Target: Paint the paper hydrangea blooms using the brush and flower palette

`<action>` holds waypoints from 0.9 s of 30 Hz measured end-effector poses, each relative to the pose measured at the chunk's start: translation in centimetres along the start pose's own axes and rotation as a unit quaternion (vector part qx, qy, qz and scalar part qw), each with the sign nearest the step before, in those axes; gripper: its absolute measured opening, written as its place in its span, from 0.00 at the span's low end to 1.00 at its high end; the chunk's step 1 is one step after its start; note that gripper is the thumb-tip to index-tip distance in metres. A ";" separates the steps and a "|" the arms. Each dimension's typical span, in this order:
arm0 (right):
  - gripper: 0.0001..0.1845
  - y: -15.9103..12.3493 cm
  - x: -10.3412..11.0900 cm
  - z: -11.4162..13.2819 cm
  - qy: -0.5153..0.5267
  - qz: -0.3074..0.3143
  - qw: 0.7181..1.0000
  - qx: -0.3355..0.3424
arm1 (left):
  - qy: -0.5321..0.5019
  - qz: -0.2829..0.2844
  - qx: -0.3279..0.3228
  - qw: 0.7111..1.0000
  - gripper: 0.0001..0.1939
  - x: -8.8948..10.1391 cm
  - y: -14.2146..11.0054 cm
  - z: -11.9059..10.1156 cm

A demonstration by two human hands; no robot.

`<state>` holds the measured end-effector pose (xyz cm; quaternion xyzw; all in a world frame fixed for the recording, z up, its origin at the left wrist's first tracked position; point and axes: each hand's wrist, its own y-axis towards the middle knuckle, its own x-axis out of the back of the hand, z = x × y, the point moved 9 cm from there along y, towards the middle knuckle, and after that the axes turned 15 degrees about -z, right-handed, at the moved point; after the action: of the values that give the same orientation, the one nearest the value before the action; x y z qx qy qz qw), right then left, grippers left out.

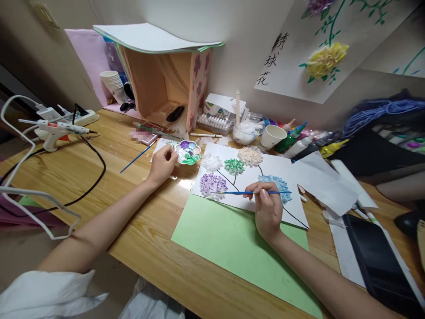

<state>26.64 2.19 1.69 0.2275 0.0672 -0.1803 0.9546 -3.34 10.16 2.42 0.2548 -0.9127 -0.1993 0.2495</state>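
Observation:
In my right hand is a blue paintbrush, pinched between thumb and fingers and held nearly level. Its left end is over the purple flower cluster; its other end crosses the blue cluster. Below it lies a white sheet with drawn black stems and raised white, green and beige clusters. My left hand is closed beside the flower-shaped paint palette, which holds purple, blue and green paint. What its fingers hold, if anything, is hidden.
Green paper lies beneath the sheet. A second blue brush and a glue gun with cables are left. Behind stand an open box, a paper cup and paint bottles. A phone lies right.

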 end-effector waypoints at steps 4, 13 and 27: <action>0.08 -0.2 -0.2 -0.8 -0.030 0.017 0.999 -0.017 | -0.017 0.006 0.035 0.999 0.09 -0.6 -0.2 1.0; 0.08 -0.2 -0.2 -1.2 -0.018 0.011 0.998 -0.061 | -0.047 0.007 0.047 0.998 0.09 -0.6 -0.4 0.8; 0.08 0.0 0.2 -1.5 -0.018 -0.004 0.997 -0.081 | -0.047 0.009 0.040 0.998 0.09 -0.7 -0.3 0.7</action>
<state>26.71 2.82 0.29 0.1459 0.0656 -0.1823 0.9701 -3.10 10.46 1.49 0.2468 -0.9329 -0.1725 0.1975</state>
